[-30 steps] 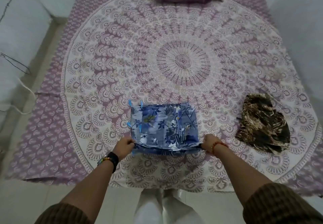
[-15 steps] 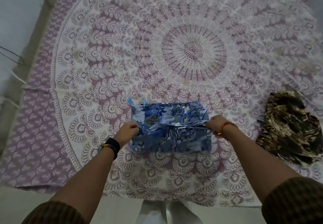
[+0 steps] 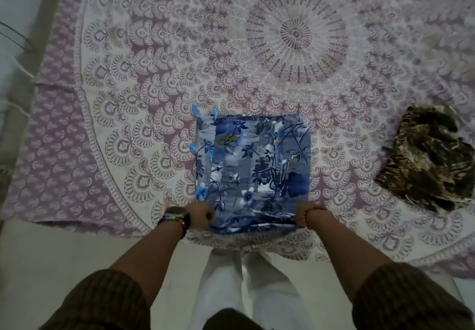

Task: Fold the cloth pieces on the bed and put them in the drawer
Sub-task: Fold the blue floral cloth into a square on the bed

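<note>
A blue floral cloth (image 3: 253, 167) with light blue tassels on its left side lies folded into a square near the front edge of the bed. My left hand (image 3: 201, 214) grips its near left corner. Over at the near right corner, my right hand (image 3: 304, 215) grips the cloth as well. The near edge is lifted slightly off the bedsheet between my hands. A brown and cream patterned cloth (image 3: 431, 157) lies crumpled at the right side of the bed, apart from both hands. No drawer is in view.
The bed is covered by a purple and white mandala bedsheet (image 3: 180, 59). Pale floor (image 3: 51, 252) runs along the bed's front edge, and a wall with thin wires (image 3: 12, 36) stands at the left. My white trousers show below.
My hands carried the cloth's edge toward the far side half a second ago, and now they hold the near edge again close to the bed's front. The camera tilted further downward.
</note>
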